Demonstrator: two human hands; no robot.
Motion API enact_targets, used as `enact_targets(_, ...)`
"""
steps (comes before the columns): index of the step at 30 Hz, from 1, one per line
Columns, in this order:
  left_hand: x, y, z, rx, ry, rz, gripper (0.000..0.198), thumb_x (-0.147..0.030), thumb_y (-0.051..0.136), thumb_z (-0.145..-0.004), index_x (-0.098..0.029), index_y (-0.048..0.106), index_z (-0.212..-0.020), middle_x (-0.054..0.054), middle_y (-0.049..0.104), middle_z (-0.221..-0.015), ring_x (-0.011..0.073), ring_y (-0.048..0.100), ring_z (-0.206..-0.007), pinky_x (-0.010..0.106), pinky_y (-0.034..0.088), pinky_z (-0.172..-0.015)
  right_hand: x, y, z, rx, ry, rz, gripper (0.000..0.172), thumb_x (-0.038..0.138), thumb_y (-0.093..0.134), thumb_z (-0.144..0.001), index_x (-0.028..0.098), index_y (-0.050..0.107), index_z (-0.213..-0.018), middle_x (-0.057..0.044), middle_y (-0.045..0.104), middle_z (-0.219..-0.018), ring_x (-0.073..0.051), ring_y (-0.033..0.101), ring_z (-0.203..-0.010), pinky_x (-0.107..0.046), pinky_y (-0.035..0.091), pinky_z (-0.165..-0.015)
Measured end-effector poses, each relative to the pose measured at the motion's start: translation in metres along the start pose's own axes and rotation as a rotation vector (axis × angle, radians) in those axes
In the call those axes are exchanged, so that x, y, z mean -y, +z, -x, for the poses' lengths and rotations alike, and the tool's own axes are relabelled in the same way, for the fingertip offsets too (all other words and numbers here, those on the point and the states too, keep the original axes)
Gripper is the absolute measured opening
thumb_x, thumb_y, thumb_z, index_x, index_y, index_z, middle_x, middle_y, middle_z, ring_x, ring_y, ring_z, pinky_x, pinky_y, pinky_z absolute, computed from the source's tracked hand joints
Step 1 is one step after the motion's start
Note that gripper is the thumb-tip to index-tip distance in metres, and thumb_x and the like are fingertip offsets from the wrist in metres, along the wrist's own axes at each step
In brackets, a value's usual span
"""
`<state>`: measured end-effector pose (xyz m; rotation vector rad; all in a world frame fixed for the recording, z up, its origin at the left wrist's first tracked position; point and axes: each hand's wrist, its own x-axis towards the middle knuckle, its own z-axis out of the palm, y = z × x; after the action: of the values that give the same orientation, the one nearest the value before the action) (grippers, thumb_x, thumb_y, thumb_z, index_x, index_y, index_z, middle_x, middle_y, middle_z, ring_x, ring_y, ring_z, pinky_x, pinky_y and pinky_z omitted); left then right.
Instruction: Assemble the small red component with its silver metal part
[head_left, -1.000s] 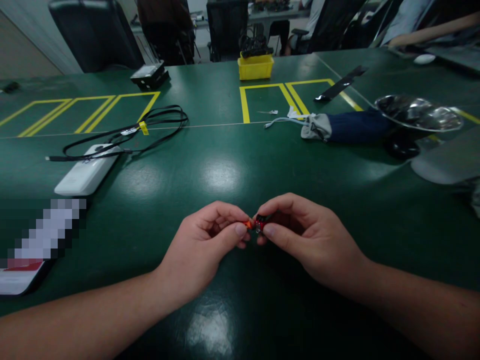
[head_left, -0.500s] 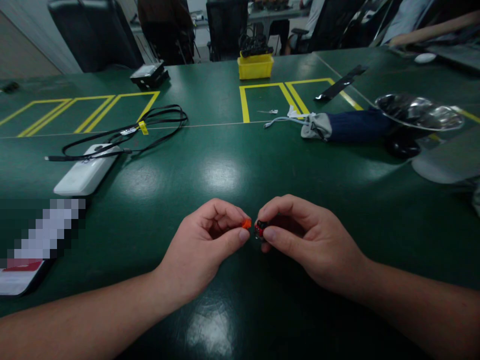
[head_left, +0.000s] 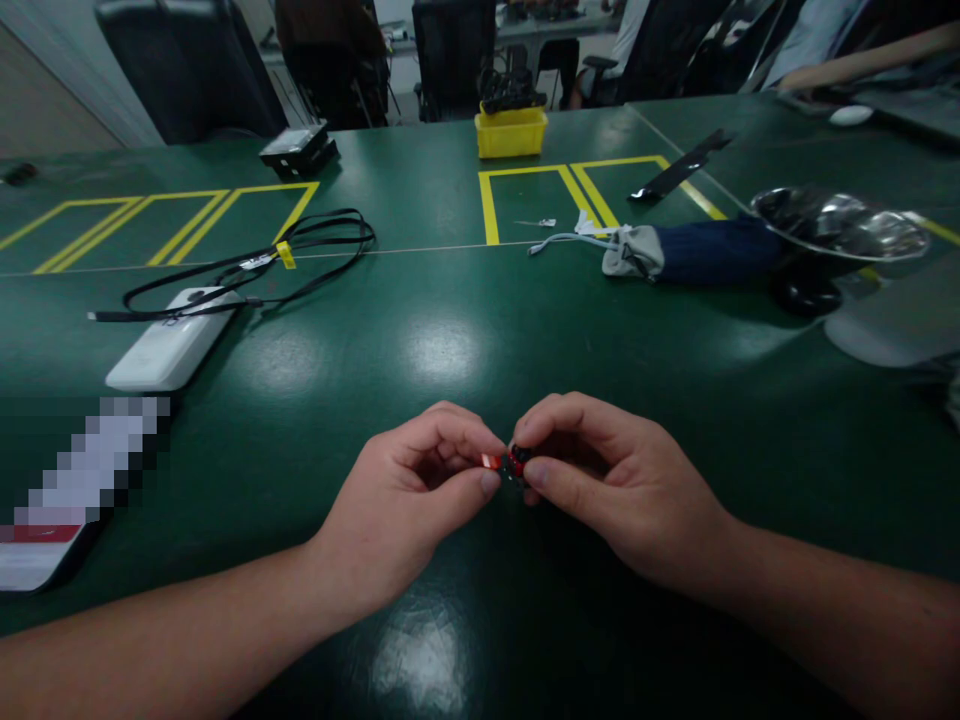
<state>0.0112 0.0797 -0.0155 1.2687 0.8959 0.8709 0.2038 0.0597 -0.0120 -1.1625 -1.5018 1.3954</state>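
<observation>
Between the thumb and fingers of my left hand [head_left: 409,490] is a tiny orange-red piece [head_left: 490,461] with a pale face. My right hand [head_left: 622,480] pinches a small black and red piece [head_left: 517,460], its grip closed. Both small things are partly covered by fingertips, so their exact kind does not show. They meet or nearly meet just above the green table [head_left: 442,350]; I cannot tell whether they are joined.
To the left lie a white power bank [head_left: 169,350], a looped black cable [head_left: 300,235] and a phone [head_left: 45,560]. A yellow bin [head_left: 511,133] stands at the back. On the right are a dark blue pouch [head_left: 712,252] and a shiny metal bowl [head_left: 840,225].
The orange-red piece has turned in my left fingers and now shows a pale face. It has come closer to the black and red piece. My right hand has barely moved.
</observation>
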Motion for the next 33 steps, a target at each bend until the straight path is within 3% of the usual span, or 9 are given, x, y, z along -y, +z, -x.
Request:
enact_targets(11,0.004,0.000,0.002,-0.066,0.048,0.025,0.006,-0.015,0.066,-0.074,-0.018,0.066,-0.079,0.005,0.063,-0.086,0.0148,0.059,-0.081,0.026,0.048,-0.070,0.001,0.004,0.000,0.018,-0.105,0.257,0.017,0.014,0.055,-0.079,0.020,0.062,-0.094,-0.002,0.060,-0.082,-0.013,0.056,-0.069,-0.025,0.047,-0.062)
enact_targets(20,0.004,0.002,0.001,-0.049,0.017,0.170,0.025,-0.010,0.065,-0.074,-0.020,0.057,-0.095,0.003,0.066,-0.090,0.0132,0.062,-0.080,0.026,0.050,-0.074,-0.003,0.006,0.000,0.056,-0.192,0.395,0.022,0.009,0.052,-0.078,0.020,0.064,-0.092,-0.004,0.057,-0.090,-0.012,0.055,-0.071,-0.024,0.046,-0.061)
enact_targets(24,0.005,0.001,0.001,-0.056,-0.017,0.198,0.025,-0.011,0.064,-0.075,-0.021,0.057,-0.097,0.003,0.065,-0.094,0.0124,0.062,-0.076,0.023,0.050,-0.067,-0.006,0.008,0.000,0.082,-0.253,0.448,0.026,0.007,0.051,-0.078,0.020,0.065,-0.095,-0.005,0.057,-0.093,-0.014,0.056,-0.078,-0.026,0.048,-0.068)
enact_targets(33,0.005,-0.002,0.001,-0.090,-0.032,0.154,0.013,-0.011,0.064,-0.075,-0.015,0.065,-0.088,0.005,0.063,-0.092,0.0110,0.057,-0.075,0.022,0.047,-0.067,-0.010,0.009,0.001,0.189,-0.304,0.576,0.031,0.005,0.052,-0.077,0.020,0.066,-0.101,-0.005,0.058,-0.097,-0.015,0.057,-0.085,-0.028,0.048,-0.078)
